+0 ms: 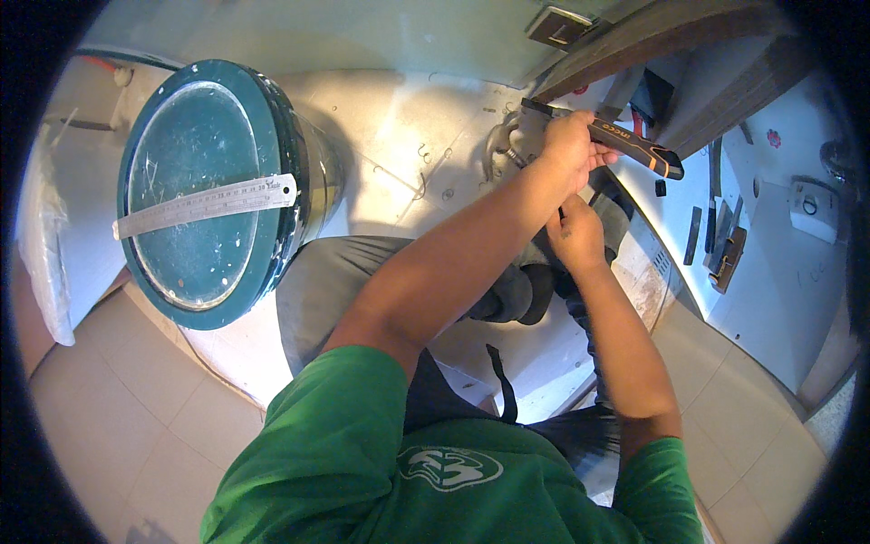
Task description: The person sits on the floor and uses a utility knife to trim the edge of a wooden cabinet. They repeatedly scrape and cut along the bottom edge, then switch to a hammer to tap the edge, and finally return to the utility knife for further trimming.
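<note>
Far left of both grips stood a teal bucket point(217, 190) with its lid on, tilted toward the camera by the lens; contents hidden by the lid. A steel ruler point(207, 207) lay flat across the lid, likely parked there to stay within reach and off the floor. White sheeting point(45, 236) hung beside the bucket's left edge.

The left hand point(573, 145) was closed around the front of a black-and-orange utility knife point(625, 140), fingers wrapped tight over the body, the handle's orange-tipped end sticking out to the right of the fist and the dark front end poking out to the left. Held high and level, probably to keep the front end steady near the work.

Just below that grip, the right hand point(575, 234) was pinched shut on something thin and dark; what exactly could not be told. It sat nearly touching the left wrist, probably to brace against it.

Right of both hands, a few dark tools point(720, 245) lay loose on a white panel point(770, 272); a dark wooden board point(652, 36) ran above the knife.
</note>
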### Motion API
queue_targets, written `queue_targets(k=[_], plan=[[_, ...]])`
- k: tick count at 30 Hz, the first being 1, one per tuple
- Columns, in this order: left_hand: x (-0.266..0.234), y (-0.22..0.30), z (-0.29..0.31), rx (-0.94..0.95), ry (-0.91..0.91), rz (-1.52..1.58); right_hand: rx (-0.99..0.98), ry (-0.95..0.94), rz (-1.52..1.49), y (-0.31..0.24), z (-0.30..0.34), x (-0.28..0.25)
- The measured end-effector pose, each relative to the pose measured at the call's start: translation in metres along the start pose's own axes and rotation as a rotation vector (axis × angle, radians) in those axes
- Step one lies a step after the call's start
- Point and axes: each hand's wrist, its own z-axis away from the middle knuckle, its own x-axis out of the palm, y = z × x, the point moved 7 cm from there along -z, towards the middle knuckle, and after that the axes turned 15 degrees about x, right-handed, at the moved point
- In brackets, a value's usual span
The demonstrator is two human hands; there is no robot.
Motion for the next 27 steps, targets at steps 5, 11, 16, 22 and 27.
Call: queue_targets(k=[5,11,16,22,27], plan=[[-0.001,0.002,0.0,-0.003,0.015,-0.007,0.103,0.026,-0.067,-0.002,-0.003,-0.008],[0.002,0.002,0.003,-0.017,0.002,0.004,0.133,0.03,-0.124,0.007,0.002,-0.009],[-0.002,0.005,0.01,0.014,0.0,0.003,0.088,-0.023,-0.075,0.018,0.041,-0.024],[-0.008,0.015,0.019,0.052,0.055,-0.026,0.189,-0.102,-0.072,0.068,0.116,-0.052],[-0.02,0.017,0.04,0.082,0.115,-0.118,0.358,-0.097,-0.048,0.114,0.17,-0.071]])
